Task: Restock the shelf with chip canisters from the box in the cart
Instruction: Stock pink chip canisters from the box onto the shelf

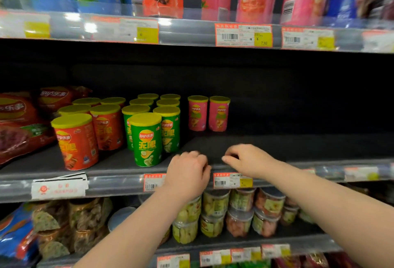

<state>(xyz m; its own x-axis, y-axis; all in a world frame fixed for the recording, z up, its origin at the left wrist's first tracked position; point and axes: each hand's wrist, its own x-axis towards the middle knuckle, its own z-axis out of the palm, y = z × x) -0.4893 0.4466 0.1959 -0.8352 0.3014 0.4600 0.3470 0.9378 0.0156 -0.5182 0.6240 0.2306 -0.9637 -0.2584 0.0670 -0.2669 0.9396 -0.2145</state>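
Middle shelf (298,146): stock sits from 9 o'clock to centre, and the deck is bare from centre out to 3 o'clock. Box and cart are out of view, so no fresh canister shows.

Counts by lids, back rows partly hidden:
- Green canisters (147,139): 7, just left of centre.
- Red canisters (74,142): 5, at 9 o'clock.
- Pink canisters (207,114): 2, side by side at centre, set back from the edge.

Left hand (187,174) and right hand (247,161) are at 6 o'clock over the shelf's front edge. They sit near each other but apart, fingers curled, and both hold nothing. The image is too blurred to tell whether they touch the deck.

Step, as I judge it: an empty-handed reach, probably before going back to the box. To do it well, grip one canister per hand around the body, not by the lid. Set them upright in the bare patch at 3 o'clock of the pinks, logos facing out, filling back to front in straight files. Keep clear of the front green so it doesn't tip.
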